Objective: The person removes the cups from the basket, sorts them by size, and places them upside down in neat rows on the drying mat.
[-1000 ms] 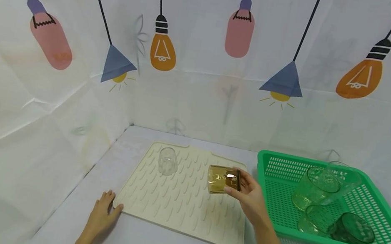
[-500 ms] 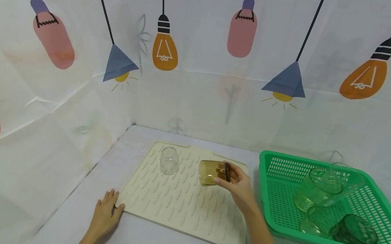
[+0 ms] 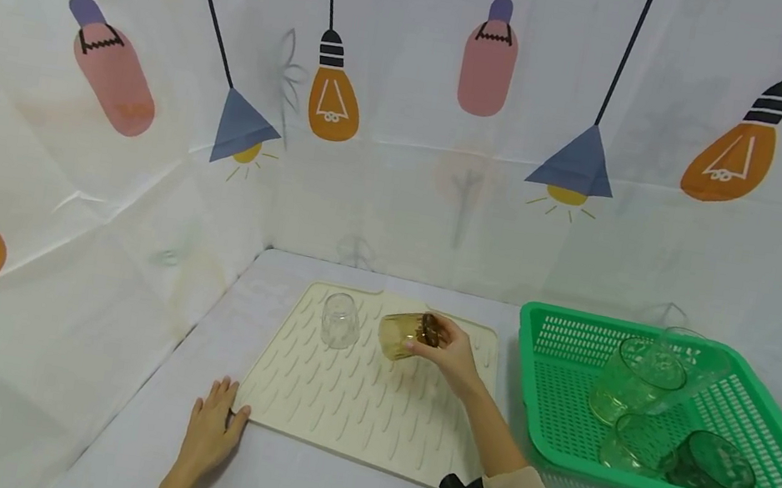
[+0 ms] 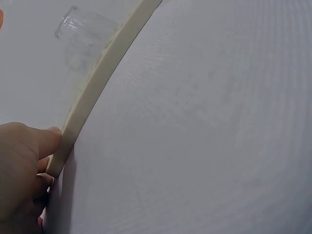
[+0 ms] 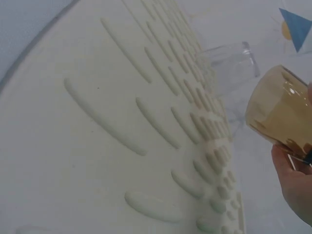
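Observation:
My right hand [image 3: 453, 359] holds an amber drinking glass [image 3: 396, 335] by its dark end, between thumb and fingers. The glass is tilted nearly sideways above a cream ridged drying mat [image 3: 337, 405]. In the right wrist view the same amber glass [image 5: 278, 105] hangs apart from the mat surface. Just left of it, a clear glass [image 3: 339, 325] stands on the mat. My left hand [image 3: 207, 429] rests at the mat's near left corner, fingers along one side and thumb against the front edge. The left wrist view shows that thumb [image 4: 46, 139] touching the mat's rim.
At the right stands a green plastic basket [image 3: 549, 457] with several glasses inside, including a tall greenish one [image 3: 632, 381] and a dark one [image 3: 711, 462]. A white sheet printed with lamps [image 3: 489, 65] rises behind and to the left of the table.
My right hand has carried the amber glass leftward across the mat, closer to the clear glass, and the glass has tipped a little. The left hand stays at the mat's corner.

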The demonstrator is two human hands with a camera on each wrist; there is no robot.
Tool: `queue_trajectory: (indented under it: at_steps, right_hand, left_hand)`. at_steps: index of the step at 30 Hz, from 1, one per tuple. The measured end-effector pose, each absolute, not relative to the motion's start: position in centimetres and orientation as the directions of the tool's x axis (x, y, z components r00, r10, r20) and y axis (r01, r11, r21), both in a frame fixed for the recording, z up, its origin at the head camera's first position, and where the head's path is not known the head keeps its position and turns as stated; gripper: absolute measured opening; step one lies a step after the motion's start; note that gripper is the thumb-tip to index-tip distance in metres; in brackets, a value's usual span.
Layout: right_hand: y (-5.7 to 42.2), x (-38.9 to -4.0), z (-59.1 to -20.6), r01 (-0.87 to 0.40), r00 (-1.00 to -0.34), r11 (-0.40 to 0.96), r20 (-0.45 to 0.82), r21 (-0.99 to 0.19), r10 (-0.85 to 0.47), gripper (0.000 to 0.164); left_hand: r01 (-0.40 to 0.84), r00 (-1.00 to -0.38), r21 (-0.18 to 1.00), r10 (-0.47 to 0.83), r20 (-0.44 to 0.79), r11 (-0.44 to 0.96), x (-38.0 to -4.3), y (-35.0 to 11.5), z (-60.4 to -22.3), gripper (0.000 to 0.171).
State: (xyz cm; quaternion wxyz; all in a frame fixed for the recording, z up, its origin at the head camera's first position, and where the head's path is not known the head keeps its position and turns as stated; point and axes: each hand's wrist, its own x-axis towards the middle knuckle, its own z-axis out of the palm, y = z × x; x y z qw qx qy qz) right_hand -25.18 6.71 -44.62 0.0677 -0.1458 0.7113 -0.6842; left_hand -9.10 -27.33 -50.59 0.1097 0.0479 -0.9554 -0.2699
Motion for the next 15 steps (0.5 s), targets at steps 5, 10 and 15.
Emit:
queue_trajectory:
  at_steps: [5, 10, 15]
  right_hand:
    - [5.5, -26.2, -45.2, -0.128, -0.944, 0.034, 0.111, -0.991, -0.311, 0.076]
    - [4.2, -27.1, -46.0, -0.118, -0.946, 0.061, 0.093, -0.991, -0.309, 0.073]
    - [3.1, -27.8, -46.4, -0.104, -0.96, 0.102, 0.073, -0.989, -0.269, 0.072]
  left_hand:
    - [-0.035, -0.971, 0.53, -0.154, 0.183, 0.847, -9.1, -27.4, -50.6, 0.053]
    - [-0.035, -0.969, 0.534, -0.16, 0.189, 0.845, -9.1, -27.4, -50.7, 0.052]
    - [-0.029, -0.966, 0.545, -0.163, 0.199, 0.838, -9.0, -27.4, -50.8, 0.051]
